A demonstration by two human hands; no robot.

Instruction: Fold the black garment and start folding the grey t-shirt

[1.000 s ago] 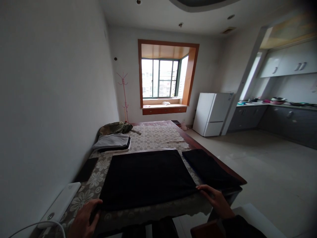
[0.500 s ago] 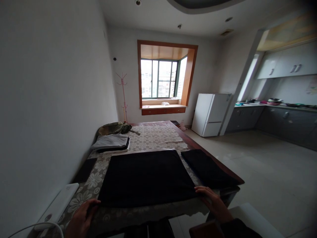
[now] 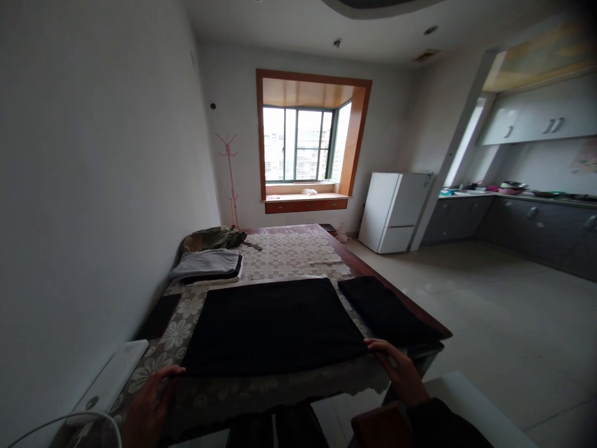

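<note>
My left hand (image 3: 149,404) and right hand (image 3: 401,370) lie flat at the near corners of the black cloth (image 3: 273,323), gripping nothing; it spreads away from me across the desk (image 3: 289,255), both equally near.

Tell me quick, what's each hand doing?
Left hand: open, fingertips at the flat black folded cloth's near left corner.
Right hand: open, fingers resting on its near right corner.
</note>
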